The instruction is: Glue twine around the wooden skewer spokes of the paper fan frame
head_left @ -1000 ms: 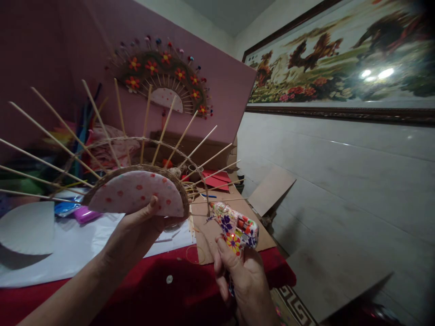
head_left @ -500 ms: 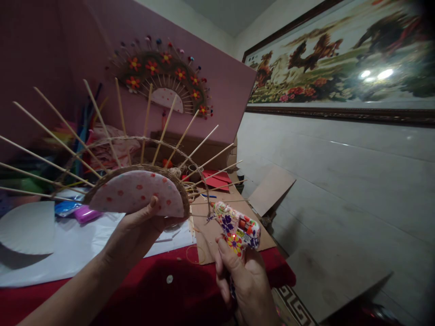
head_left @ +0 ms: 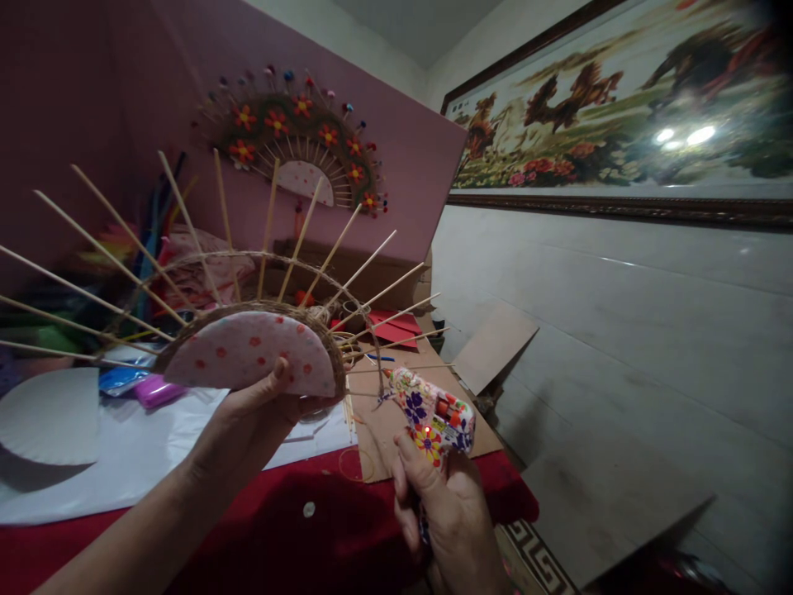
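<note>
The left forearm (head_left: 149, 512) slants up from the lower left corner. The left hand (head_left: 260, 406) is pinching, its thumb (head_left: 280, 377) in front and the far side hidden. The right hand (head_left: 443, 500), lower, is curled into a grip, thumb pointing up and left.

- Indoor light is dim and uneven; the lamp itself lies outside the view.
- Sharp white glare breaks on the glass of the framed horse picture (head_left: 595, 91), washing out part of its greenery.
- Fainter glints streak the glossy tiled wall (head_left: 619, 330).
- The far left sinks into murk, and colours there run together softly.
- A broad dark shadow covers the red cloth (head_left: 347, 537); another lies beneath the white half-disc (head_left: 53, 413).
- A small red light glows on the glue gun (head_left: 434, 405).
- The stick fan (head_left: 248, 351) looks fairly crisp, the flowered fan (head_left: 303, 126) behind it softer.
- Wide-angle distortion stretches the left forearm (head_left: 149, 504); the upper right corner blackens.
</note>
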Motion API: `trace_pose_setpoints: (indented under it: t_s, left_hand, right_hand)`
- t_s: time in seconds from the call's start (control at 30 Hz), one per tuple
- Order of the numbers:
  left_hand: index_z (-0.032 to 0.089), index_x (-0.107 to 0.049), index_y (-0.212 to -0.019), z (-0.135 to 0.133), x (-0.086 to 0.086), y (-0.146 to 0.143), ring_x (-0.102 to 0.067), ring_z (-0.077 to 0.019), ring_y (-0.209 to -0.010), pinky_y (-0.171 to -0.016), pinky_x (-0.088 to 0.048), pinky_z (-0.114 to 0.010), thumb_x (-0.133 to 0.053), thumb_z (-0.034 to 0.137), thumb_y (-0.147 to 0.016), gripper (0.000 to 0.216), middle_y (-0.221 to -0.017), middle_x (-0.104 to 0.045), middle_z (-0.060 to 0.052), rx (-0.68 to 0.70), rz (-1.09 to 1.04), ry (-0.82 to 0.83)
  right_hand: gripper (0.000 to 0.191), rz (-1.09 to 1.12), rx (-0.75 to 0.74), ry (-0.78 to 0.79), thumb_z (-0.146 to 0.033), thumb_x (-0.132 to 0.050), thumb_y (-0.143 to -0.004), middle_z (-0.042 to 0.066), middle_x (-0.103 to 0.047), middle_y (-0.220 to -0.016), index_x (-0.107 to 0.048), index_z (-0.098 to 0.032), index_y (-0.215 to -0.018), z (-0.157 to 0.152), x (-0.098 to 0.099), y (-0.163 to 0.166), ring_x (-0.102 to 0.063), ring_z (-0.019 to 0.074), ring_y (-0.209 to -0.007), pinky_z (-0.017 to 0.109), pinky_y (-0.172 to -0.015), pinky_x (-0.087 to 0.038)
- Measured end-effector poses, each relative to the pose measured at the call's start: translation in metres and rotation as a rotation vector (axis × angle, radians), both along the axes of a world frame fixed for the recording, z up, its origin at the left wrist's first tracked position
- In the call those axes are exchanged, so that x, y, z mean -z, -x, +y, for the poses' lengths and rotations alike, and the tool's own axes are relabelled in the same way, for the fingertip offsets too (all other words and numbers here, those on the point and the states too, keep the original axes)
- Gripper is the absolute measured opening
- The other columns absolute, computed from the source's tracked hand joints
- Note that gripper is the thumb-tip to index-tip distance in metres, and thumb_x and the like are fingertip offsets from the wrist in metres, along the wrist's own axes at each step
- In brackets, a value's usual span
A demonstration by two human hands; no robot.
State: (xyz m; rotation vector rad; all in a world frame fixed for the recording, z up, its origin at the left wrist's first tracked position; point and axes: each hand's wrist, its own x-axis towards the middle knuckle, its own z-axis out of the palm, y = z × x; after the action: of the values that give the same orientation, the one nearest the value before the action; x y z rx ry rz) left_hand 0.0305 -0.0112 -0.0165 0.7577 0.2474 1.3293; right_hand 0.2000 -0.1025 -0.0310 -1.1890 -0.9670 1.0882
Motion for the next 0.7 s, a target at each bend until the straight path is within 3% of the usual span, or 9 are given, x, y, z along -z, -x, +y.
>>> trace_pose_setpoints:
  t_s: [0.33, 0.7]
  left_hand:
    - [0.017, -0.064, -0.109, 0.0004, 0.0019, 0.0011, -0.065, -0.0267, -0.091, -0.077, -0.056, -0.042, -0.063, 0.025, -0.081, 0.029, -0.099, -0.072, -0.011, -0.008, 0.010, 0.009]
    - [0.016, -0.060, -0.117, 0.0032, 0.0041, -0.0002, -0.065, -0.0259, -0.092, -0.078, -0.056, -0.043, -0.061, 0.024, -0.083, 0.035, -0.100, -0.072, -0.011, -0.012, 0.012, 0.015]
  right_hand:
    - [0.048, -0.019, -0.074, -0.014, -0.059, -0.058, -0.077, -0.008, -0.037, -0.037, -0.047, -0.017, -0.055, 0.0033, 0.0042, -0.0038, -0.033, 0.0031, -0.027, 0.015, -0.028, -0.020]
    - [0.046, 0.013, -0.034, -0.018, -0.056, -0.060, -0.077, -0.008, -0.039, -0.036, -0.047, -0.017, -0.057, 0.0051, 0.0086, -0.0036, -0.032, 0.0024, -0.026, 0.013, -0.027, -0.022]
